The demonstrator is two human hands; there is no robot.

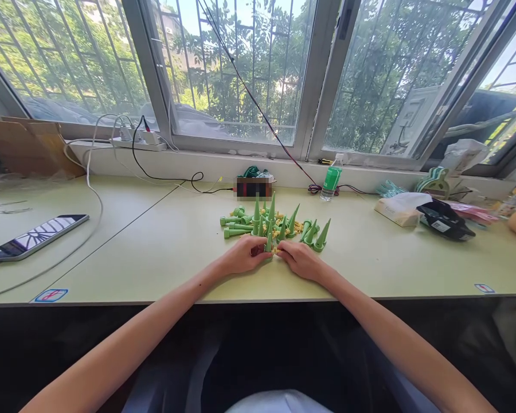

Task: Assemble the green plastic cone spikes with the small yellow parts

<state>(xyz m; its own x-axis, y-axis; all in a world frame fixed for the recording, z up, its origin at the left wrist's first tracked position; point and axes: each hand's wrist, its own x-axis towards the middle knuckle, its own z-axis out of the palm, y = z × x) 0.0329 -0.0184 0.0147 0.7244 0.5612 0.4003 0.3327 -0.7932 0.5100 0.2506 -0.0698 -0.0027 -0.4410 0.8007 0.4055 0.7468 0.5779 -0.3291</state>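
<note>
My left hand (246,254) is closed around a green plastic spike (269,244), which points upward near the front of the table. Close beside it on the right, my right hand (300,258) pinches a small yellow piece (277,250) against the spike's lower side. Just beyond both hands lies a cluster of green cone-shaped spikes (272,209), several of them standing on end. Other green parts (238,230) with round caps lie flat at the left of the cluster. Small yellow pieces (298,226) are scattered among them.
A water bottle (332,178) with a green label stands by the window sill. Left on the table is a phone (34,236) with a white cable. A tissue pack (402,207) and a black packet (445,219) lie at the right. The power strip (141,140) sits on the sill.
</note>
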